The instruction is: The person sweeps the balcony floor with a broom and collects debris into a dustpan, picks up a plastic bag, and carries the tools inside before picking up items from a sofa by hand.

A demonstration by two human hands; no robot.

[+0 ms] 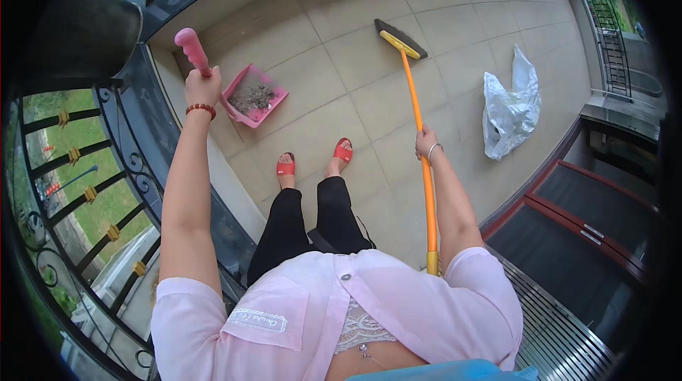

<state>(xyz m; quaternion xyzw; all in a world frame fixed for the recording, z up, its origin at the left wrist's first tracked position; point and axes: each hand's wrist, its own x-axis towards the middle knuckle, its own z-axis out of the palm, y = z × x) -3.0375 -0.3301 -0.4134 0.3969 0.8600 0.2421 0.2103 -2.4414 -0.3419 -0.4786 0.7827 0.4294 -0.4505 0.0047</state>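
My left hand (203,87) is wrapped round the pink handle (192,50) of a dustpan. The pink dustpan (275,105) is just right of that hand, and a heap of grey dust and debris (251,97) lies in its pan. My right hand (425,143) grips the orange pole of a broom (413,93). At the far end, the broom's yellow head with dark bristles (402,40) meets the tiled floor, well to the right of the dustpan. The pole's lower end passes beside my right arm.
A crumpled white plastic bag (513,104) stands on the tiles at the right. My feet in red slippers (343,150) are near the middle. A black railing (85,196) runs along the left, and dark red-framed doors (568,203) are at the right.
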